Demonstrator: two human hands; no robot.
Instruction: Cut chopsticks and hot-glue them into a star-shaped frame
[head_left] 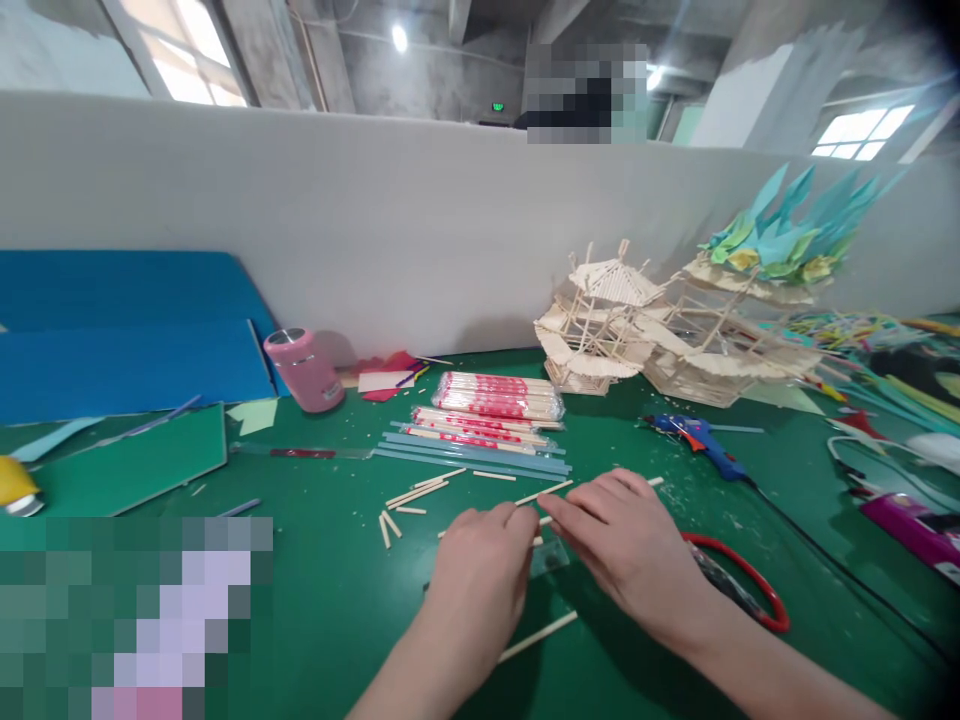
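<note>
My left hand [487, 555] and my right hand [619, 535] are close together over the green table, fingers closed in a pinch. Between them runs a thin wooden stick [546, 521], mostly hidden by my fingers; a pale end [656, 482] shows beyond my right hand. Another stick [544, 492] lies just behind the fingertips, and one [538, 637] lies in front of my left hand. Partly under my right wrist is a tool with a red looped handle [780, 605]. Short cut sticks [390, 525] lie scattered left of my hands.
Packs of wooden sticks [499, 395] and blue-grey strips [472, 455] lie behind my hands. A blue glue gun [697, 435] trails a black cable at right. Stick-built pavilion models [600, 330] stand against the white partition [375, 220]. A pink cup [305, 372] and blue boards [127, 370] are left.
</note>
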